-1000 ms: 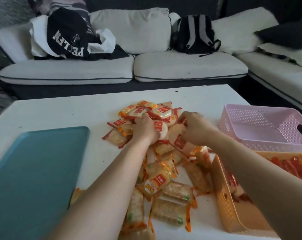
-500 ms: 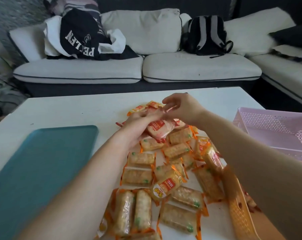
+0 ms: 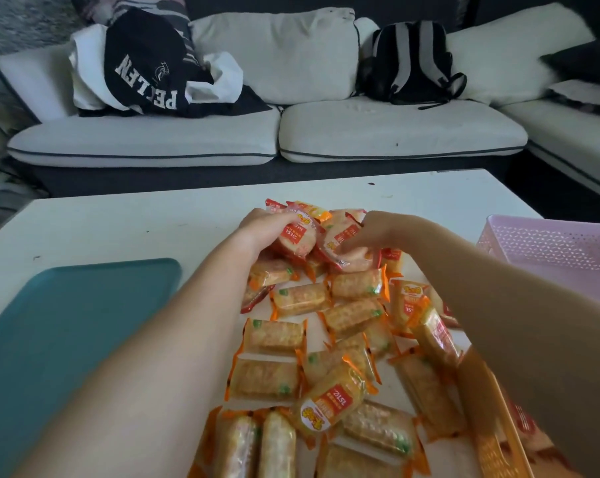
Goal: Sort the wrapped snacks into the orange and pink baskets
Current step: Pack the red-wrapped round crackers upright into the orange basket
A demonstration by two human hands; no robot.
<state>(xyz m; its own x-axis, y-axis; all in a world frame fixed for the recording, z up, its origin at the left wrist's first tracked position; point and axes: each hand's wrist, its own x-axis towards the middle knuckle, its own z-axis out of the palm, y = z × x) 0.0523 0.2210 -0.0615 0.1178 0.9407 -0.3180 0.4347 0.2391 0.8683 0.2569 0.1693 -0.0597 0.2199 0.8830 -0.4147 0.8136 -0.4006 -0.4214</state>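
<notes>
Since half a second ago both hands have dropped from the lifted packet back into the far end of the wrapped snacks on the white worktop; the left hand curls around a round red-labelled packet, the right hand presses closed on another. The oblong packets lie mostly crosswise; labels read "151" upside down. The pink basket sits right, the orange basket nearer; a teal tray left; "PEKLEN" shows inverted on the sofa's black garment.
</notes>
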